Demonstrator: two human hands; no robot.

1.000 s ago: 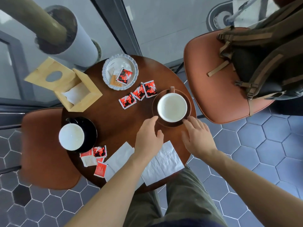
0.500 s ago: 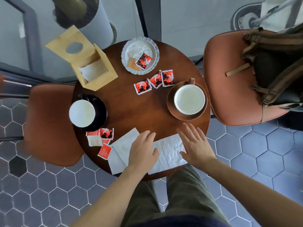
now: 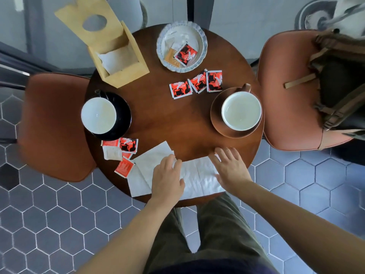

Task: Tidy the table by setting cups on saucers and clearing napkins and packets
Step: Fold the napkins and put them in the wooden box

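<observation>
On the left of the round counter [image 3: 173, 119] a white cup [image 3: 98, 115] sits on a black saucer [image 3: 123, 117], and below it lies a small heap of red packets [image 3: 126, 153]. Next come the white napkins [image 3: 197, 175] at the near edge, one partly over another. The left hand [image 3: 167, 178] lies flat on them with fingers [image 3: 169, 160] released, grasping nothing; the right hand [image 3: 230, 168] presses the right end, also spread and loose. More packets [image 3: 197, 83] lie in the middle, and on the right the second cup [image 3: 241, 110] stands on a brown saucer [image 3: 217, 119]. I think the risk is here: the napkins hang near the edge, so a quick sweep may push one to the floor [image 3: 59, 214]. A wide gathering move to the left may also drag the red packets off the counter.
</observation>
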